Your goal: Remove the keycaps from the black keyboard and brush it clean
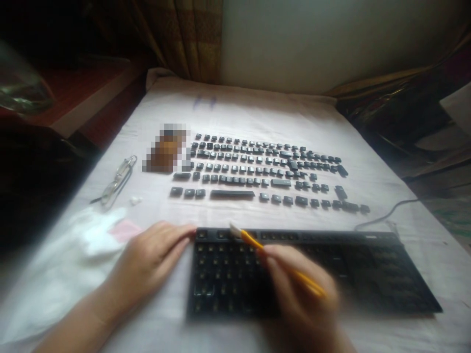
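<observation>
A black keyboard (368, 279) stripped of its keycaps lies flat on the white cloth. My left hand (150, 255) is at its upper left corner, the fingers close together and gripping the edge there. In my right hand (301, 279) is a small brush (252, 240) with an orange-yellow handle, pinched between thumb and fingers. Its pale bristles point up and left, over the strip along the keyboard's top edge; whether they touch it I cannot tell. Beyond the keyboard, the loose black keycaps (232, 194) stand in several rows.
Eyeglasses (119, 179) lie to the left, near a blurred-out brown item (165, 149). A crumpled white cloth (99, 235) with a pink patch is beside my left forearm. The keyboard's cable (386, 213) runs off to the right. A red wooden surface (91, 88) stands at the far left.
</observation>
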A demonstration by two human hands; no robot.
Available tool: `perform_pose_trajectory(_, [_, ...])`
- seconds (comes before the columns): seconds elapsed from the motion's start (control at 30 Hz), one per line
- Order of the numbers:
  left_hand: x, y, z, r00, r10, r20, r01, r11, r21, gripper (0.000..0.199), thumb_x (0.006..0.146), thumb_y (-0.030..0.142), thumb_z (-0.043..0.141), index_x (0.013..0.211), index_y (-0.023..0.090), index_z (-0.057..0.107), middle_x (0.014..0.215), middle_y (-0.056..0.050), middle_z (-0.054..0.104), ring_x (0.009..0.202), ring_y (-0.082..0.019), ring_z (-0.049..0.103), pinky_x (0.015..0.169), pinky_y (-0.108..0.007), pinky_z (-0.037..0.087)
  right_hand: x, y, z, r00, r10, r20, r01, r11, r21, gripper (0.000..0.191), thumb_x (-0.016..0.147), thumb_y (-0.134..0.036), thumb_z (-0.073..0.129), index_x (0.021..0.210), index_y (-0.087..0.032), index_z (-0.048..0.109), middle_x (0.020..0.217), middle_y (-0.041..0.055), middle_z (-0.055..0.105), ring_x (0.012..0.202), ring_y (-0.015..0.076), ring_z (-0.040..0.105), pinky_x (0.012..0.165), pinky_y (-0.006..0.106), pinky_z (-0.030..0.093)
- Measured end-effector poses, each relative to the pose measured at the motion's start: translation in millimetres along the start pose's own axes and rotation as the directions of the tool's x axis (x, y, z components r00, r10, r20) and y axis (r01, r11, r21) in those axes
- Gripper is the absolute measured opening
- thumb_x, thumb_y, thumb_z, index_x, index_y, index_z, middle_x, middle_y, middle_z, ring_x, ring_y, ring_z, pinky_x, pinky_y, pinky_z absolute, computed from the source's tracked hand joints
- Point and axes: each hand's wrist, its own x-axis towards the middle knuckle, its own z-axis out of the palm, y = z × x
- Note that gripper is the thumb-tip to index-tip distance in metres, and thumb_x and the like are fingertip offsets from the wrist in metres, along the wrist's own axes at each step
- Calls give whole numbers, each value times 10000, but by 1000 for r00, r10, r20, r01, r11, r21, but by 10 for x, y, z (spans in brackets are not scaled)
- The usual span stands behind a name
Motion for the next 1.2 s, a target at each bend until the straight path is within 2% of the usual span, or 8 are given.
perform_pose_trajectory(0.13, [8,16,-16,1000,-3,-8,3,1000,0,249,994,259,556,1197,238,698,980,-39,778,860,-179,732,762,-302,607,-23,-21,-22,999,23,-32,-24,999,-30,234,866,-36,622,991,-208,719,826,34,805,693,171,784,649,232,652])
perform_pose_trajectory(0.23, [-3,8,-16,1000,-8,6,8,1000,-6,257,992,253,558,1207,235,698,1007,-49,780,882,-187,735,775,-311,610,-20,-17,-16,999,34,-1,-34,999,-28,222,867,-35,614,971,-202,718,801,41,796,666,171,773,615,237,645])
perform_pose_trajectory(0.5, [-21,-9,-5,999,-31,29,32,999,-4,264,989,257,564,1215,235,700,1028,-43,779,902,-179,732,793,-302,601,14,-8,-18,999,-36,-7,36,999,-3,293,839,8,638,1009,-208,739,879,39,817,745,168,790,704,235,662])
perform_pose_trajectory(0.8, [-26,-14,0,999,-25,27,25,1000,-6,260,989,248,565,1215,230,694,1020,-42,776,904,-175,730,796,-298,598,33,-39,-3,1000,7,4,-7,1000,-4,244,848,-15,617,958,-203,727,794,42,792,649,167,760,599,240,636])
perform_pose_trajectory(1.0, [-12,-4,-5,1000,-4,24,4,1000,-3,255,1000,242,551,1216,225,686,1000,-49,771,886,-169,728,772,-292,601,33,-29,-12,1000,-24,-19,25,1000,20,327,836,9,641,1037,-224,751,877,52,812,742,191,783,652,267,657])
perform_pose_trajectory(1.1, [-7,2,-9,1000,-6,18,6,1000,-14,261,996,237,556,1222,229,687,983,-43,772,868,-166,729,759,-288,603,-6,-36,-25,999,7,-43,-6,1000,26,345,828,13,653,1042,-238,756,877,39,807,747,185,779,655,260,653])
perform_pose_trajectory(1.2, [-10,0,-7,1000,-10,11,11,999,-32,264,989,236,562,1216,243,697,977,-36,777,858,-166,732,749,-291,608,-52,-45,-29,997,59,-48,-58,998,12,280,847,-21,644,999,-233,747,832,28,799,690,171,767,631,251,646])
